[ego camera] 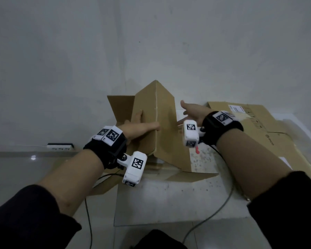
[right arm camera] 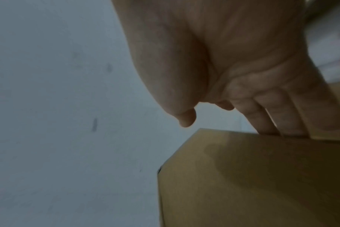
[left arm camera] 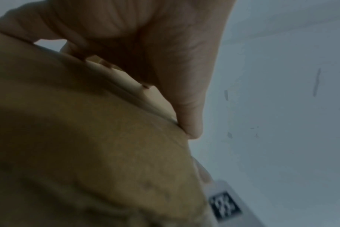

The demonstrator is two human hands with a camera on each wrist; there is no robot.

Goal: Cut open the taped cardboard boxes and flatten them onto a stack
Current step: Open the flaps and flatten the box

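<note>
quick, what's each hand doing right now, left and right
Left hand: open, flat against the half-folded cardboard box.
Right hand: open, fingers straight, reaching behind the box's right panel.

One opened cardboard box (ego camera: 162,126), one stack of flattened cardboard (ego camera: 269,130), two hands (ego camera: 136,126), one power strip (ego camera: 60,146)

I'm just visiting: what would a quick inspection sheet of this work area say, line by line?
Surface: pale speckled tabletop.
Job's things: opened cardboard box, folded into a ridge, half collapsed; flattened cardboard stack lies right of it.
Clutter: small red item on the tabletop, too small to identify.
Hands: left hand pressed flat on the box's left panel; right hand open at the box's right edge, fingers reaching behind it.
Cables: grey cable and black cable trailing from the wrists.
Surroundings: plain grey wall; power strip at its foot.
</note>
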